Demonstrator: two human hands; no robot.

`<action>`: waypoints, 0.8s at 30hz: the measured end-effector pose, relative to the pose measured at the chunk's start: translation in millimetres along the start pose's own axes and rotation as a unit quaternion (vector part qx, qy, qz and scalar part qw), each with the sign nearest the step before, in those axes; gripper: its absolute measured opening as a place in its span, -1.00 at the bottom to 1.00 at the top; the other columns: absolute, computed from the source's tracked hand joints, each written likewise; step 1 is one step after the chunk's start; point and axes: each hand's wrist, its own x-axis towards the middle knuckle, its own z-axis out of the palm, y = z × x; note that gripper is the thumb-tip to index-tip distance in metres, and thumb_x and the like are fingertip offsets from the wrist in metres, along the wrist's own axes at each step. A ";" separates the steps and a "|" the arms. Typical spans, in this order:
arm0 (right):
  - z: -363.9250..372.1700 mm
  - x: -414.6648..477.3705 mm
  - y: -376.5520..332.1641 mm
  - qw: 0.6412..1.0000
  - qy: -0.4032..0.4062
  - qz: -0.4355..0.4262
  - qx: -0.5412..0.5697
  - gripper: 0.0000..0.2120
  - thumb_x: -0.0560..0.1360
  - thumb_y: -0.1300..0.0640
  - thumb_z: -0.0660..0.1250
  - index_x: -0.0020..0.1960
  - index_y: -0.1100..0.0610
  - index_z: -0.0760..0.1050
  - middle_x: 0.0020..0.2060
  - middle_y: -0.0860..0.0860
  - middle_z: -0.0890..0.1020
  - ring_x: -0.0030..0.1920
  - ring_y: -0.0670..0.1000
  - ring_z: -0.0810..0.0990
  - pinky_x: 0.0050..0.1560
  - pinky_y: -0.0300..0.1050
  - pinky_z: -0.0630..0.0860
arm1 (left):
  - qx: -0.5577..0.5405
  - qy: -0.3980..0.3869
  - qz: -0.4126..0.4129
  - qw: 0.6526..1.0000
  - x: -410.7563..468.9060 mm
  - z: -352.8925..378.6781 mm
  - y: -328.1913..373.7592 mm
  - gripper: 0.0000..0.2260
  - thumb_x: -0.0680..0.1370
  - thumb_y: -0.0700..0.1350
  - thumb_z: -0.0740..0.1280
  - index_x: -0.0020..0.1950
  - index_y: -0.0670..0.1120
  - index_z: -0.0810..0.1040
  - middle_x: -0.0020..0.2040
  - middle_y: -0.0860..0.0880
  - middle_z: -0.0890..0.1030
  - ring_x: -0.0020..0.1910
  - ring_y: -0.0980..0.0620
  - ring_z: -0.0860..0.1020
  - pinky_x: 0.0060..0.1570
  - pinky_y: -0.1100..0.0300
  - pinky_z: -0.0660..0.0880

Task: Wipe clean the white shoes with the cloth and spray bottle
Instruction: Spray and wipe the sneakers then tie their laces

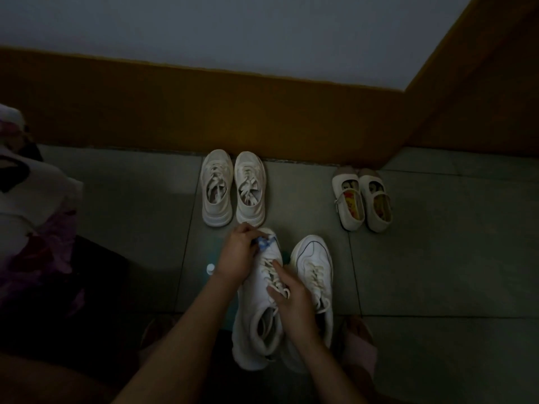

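Your left hand (pixel 237 255) covers most of cloth (pixel 266 243); only blue-white scrap shows. Your left forearm hides small thing (pixel 210 268) save pale cap, too dim to name. Your right hand (pixel 291 301) masks part of shoe (pixel 256 325) laces.

Tiled floor (pixel 131 228) with sneakers (pixel 233 188), strap shoes (pixel 363 199)
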 end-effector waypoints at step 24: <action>-6.3 -5.4 -5.4 0.997 -0.015 0.013 0.080 -0.51 0.48 0.38 0.31 0.34 0.04 0.37 0.26 -0.07 0.45 0.24 -0.19 0.42 0.04 -0.57 0.36 | -0.048 0.136 -0.076 0.987 -7.1 -9.9 25.9 -0.87 0.50 -0.29 0.27 -0.01 -0.26 0.58 -0.03 -0.24 0.57 -0.12 -0.04 0.50 -0.18 0.31 0.27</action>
